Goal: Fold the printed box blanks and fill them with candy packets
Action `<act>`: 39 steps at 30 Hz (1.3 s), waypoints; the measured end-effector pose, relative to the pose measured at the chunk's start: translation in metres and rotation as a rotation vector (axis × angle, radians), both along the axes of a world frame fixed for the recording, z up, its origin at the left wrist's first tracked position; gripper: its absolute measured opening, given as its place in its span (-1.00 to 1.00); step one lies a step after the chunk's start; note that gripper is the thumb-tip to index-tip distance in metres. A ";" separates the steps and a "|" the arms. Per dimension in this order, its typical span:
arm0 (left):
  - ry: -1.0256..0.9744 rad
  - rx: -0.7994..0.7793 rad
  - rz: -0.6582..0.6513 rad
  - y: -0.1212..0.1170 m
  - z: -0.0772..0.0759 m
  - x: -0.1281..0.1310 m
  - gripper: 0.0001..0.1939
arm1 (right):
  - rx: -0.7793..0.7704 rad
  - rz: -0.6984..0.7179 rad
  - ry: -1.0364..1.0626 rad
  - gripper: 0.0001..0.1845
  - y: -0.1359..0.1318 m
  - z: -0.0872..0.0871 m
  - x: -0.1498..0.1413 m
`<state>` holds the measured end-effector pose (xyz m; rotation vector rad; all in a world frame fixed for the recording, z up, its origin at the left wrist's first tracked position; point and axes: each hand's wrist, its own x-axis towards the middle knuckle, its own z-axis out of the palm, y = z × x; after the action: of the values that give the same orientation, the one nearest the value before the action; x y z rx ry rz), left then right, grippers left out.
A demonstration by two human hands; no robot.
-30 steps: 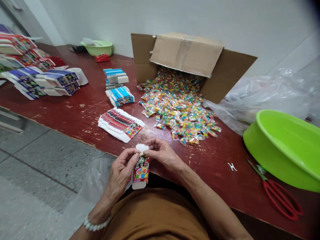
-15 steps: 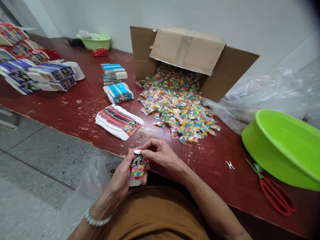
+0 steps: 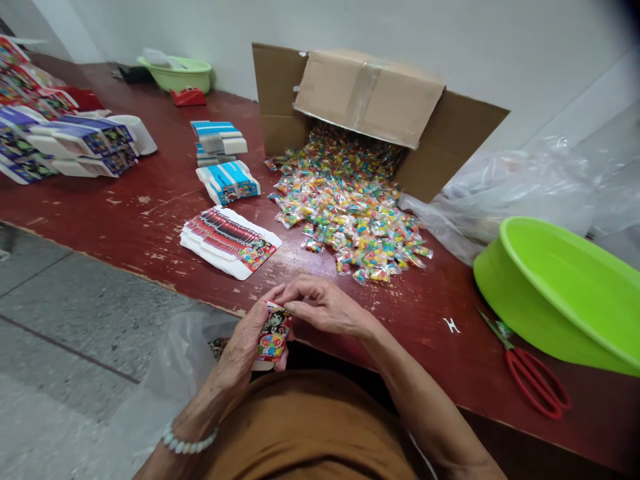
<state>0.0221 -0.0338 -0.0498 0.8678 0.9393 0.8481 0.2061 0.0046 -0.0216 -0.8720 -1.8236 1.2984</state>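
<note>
A small red printed carton (image 3: 273, 335) with a cartoon figure on it is held upright at the table's near edge, over my lap. My left hand (image 3: 245, 343) is wrapped round its left side and back. My right hand (image 3: 325, 307) is curled over its top, fingertips pressing down on the top flap. A flat stack of the same red cartons (image 3: 230, 241) lies on the table just beyond my hands. A pile of small bags of colourful candy (image 3: 350, 213) spills from a cardboard box (image 3: 370, 107) lying on its side.
The red wooden table (image 3: 150, 213) also carries blue carton stacks (image 3: 227, 181), rows of purple and red cartons (image 3: 75, 143) at far left, a lime basin (image 3: 565, 293) and red scissors (image 3: 533, 377) at right, clear plastic sheeting (image 3: 525, 193), a far green bowl (image 3: 175, 72). A plastic bag (image 3: 185, 367) hangs below my left hand.
The carton's white top flap, standing up a second ago, has been folded down and my right fingers now press on the closed top. The view shifted slightly right.
</note>
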 end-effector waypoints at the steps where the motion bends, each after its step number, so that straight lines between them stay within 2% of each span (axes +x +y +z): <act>1: 0.013 -0.008 -0.009 0.001 0.000 0.001 -0.09 | 0.105 -0.005 -0.090 -0.90 -0.001 0.002 0.003; 5: 0.102 -0.006 -0.020 0.003 -0.002 0.004 -0.19 | 0.380 -0.061 -0.410 -0.87 -0.008 0.005 0.003; 7: 0.119 0.011 0.000 0.005 -0.003 0.003 -0.20 | 0.380 -0.086 -0.406 -0.89 -0.008 0.003 0.000; 10: 0.111 0.011 -0.006 0.006 -0.003 0.000 -0.13 | 0.288 -0.116 -0.214 -0.88 -0.004 -0.004 -0.005; 12: 0.105 0.001 -0.019 0.007 -0.003 -0.002 -0.11 | 0.316 -0.129 -0.166 -0.87 -0.003 -0.009 -0.007; 16: 0.115 -0.015 -0.009 0.008 -0.006 -0.001 -0.09 | 0.476 -0.113 -0.272 -0.92 -0.007 -0.014 -0.012; 20: 0.034 -0.050 0.028 0.006 -0.011 0.004 -0.09 | 0.512 -0.108 -0.416 -0.89 -0.002 -0.012 -0.001; 22: -0.060 -0.140 0.072 0.001 -0.012 0.003 -0.19 | 0.497 -0.244 -0.574 -0.78 0.006 -0.009 0.015; 24: -0.159 -0.270 0.086 -0.007 -0.014 -0.001 -0.38 | 0.437 -0.510 -0.826 -0.57 0.015 -0.010 0.034; 26: -0.222 -0.397 0.059 -0.017 -0.017 -0.009 -0.54 | 0.346 -0.658 -1.067 -0.42 0.020 -0.015 0.050; 27: -0.227 -0.441 0.048 -0.021 -0.019 -0.014 -0.58 | 0.320 -0.653 -1.147 -0.38 0.021 -0.019 0.054; 29: -0.176 -0.459 0.054 -0.027 -0.026 -0.028 -0.59 | 0.323 -0.541 -1.209 -0.36 0.016 -0.029 0.055; 31: -0.041 -0.362 0.050 -0.027 -0.033 -0.048 -0.64 | 0.364 -0.420 -1.188 -0.33 0.006 -0.038 0.047; 32: 0.050 -0.288 0.015 -0.026 -0.036 -0.059 -0.66 | 0.386 -0.377 -1.164 -0.30 0.001 -0.042 0.041; 34: 0.216 -0.153 -0.152 -0.022 -0.041 -0.082 -0.65 | 0.431 -0.320 -1.105 -0.28 -0.008 -0.050 0.030; 37: 0.340 -0.156 -0.518 -0.017 -0.044 -0.106 -0.59 | 0.495 -0.299 -1.016 -0.42 -0.012 -0.060 0.022; 39: 0.377 -0.184 -0.613 -0.016 -0.041 -0.108 -0.58 | 0.529 -0.328 -0.943 -0.54 -0.007 -0.067 0.024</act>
<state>-0.0861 -0.0501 -0.0905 1.0935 0.9756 0.0688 0.2302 -0.0028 -0.0891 -1.5229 -2.3905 0.1177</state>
